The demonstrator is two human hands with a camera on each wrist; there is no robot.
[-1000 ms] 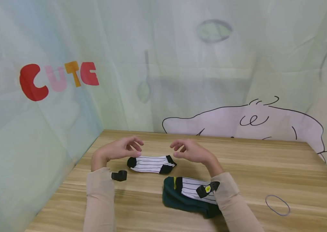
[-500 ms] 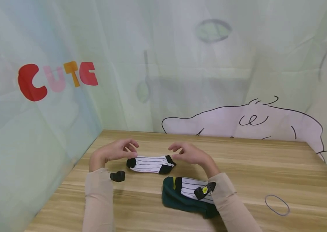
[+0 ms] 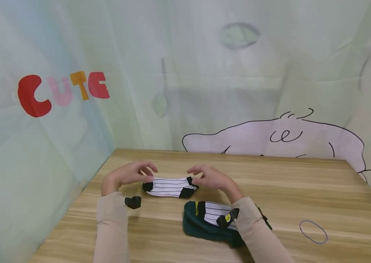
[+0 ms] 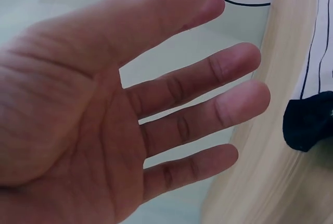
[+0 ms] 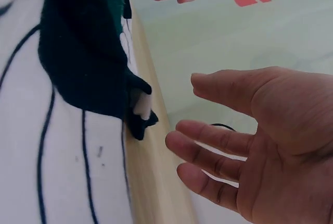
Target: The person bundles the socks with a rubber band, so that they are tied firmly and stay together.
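Note:
A white ankle sock (image 3: 167, 187) with dark pinstripes and black toe, heel and cuff lies flat on the table. My left hand (image 3: 129, 174) hovers by its black toe end, fingers loosely bent and holding nothing. Over the cuff end hangs my right hand (image 3: 212, 178), relaxed and holding nothing as well. The left wrist view has the left palm (image 4: 99, 114) with spread fingers, the sock's black end (image 4: 310, 122) at right. Nearer me, a second striped sock (image 3: 212, 212) lies on a dark green cloth item (image 3: 198, 229), partly hidden by the right forearm.
The wooden table (image 3: 303, 193) meets printed fabric walls at the back and left. A thin oval ring (image 3: 313, 232) lies or is drawn at the right. Small black cameras (image 3: 133, 202) sit on both wrists.
My right hand has shifted slightly left, toward the sock's cuff end. My left hand has moved only a little. Both socks stay in place; the head view shifts slightly.

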